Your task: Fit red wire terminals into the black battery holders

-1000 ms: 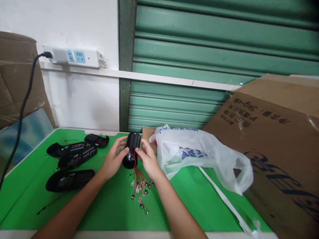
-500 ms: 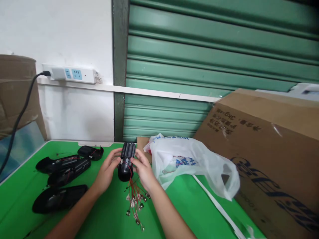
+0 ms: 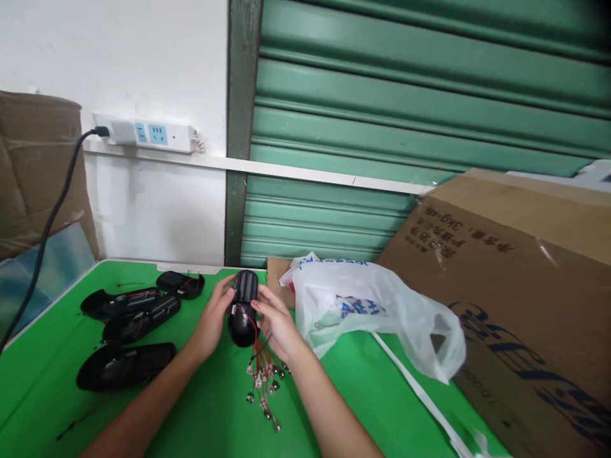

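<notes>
While the left hand (image 3: 212,323) and right hand (image 3: 280,327) clasp a glossy black plastic casing (image 3: 242,331), arranging its thin red wire (image 3: 256,324) seems underway, next wanting delicacy.

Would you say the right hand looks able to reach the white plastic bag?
Probably yes: the bag lies close beside the right hand, with nothing visible between them, though that hand is at the black casing.

Glossy black plastic casing (image 3: 243,326); matt brown cardboard box (image 3: 515,273).
</notes>
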A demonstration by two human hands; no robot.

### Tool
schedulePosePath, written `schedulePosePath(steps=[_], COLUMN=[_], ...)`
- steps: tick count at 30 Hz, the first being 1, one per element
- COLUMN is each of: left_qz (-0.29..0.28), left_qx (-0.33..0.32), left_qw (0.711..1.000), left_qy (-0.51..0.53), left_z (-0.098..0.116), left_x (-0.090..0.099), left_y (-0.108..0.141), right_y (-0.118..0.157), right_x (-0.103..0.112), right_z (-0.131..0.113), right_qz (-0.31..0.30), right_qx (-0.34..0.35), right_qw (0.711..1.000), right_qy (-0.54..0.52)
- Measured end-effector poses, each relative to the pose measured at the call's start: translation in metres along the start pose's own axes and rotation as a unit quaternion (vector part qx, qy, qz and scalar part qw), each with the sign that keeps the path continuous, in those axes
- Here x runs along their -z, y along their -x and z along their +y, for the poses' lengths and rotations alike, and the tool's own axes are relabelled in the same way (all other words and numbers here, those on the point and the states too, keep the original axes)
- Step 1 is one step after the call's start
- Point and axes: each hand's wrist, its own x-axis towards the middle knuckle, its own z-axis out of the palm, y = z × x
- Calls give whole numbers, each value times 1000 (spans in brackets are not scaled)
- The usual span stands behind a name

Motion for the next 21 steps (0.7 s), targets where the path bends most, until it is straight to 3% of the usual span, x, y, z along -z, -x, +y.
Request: schedulePosePath(steps=[5, 9, 13, 15, 18, 21], left_qz=[-84, -87, -44, -4, 43, 38], left_qx=[135, 132, 128, 136, 157, 166], left_qw=[981, 978, 976, 972, 961, 958], left_qy=[114, 137, 171, 193, 225, 230], left_z=[5, 12, 18, 22, 25, 24], left_x=[-4, -8, -7, -4, 1, 1], left_y=[5, 13, 11, 9, 6, 7], right_y=[4, 4, 2, 0, 1, 6], right_x=[-6, -6, 7, 18, 32, 41], right_z=[7, 10, -3, -14, -27, -37], right_qz=[-48, -46, -35, 0, 46, 12], right_qx=[-48, -51, -34, 14, 89, 41], right_qw=[997, 996, 985, 958, 869, 802], right_qy=[29, 57, 166, 286, 484, 596])
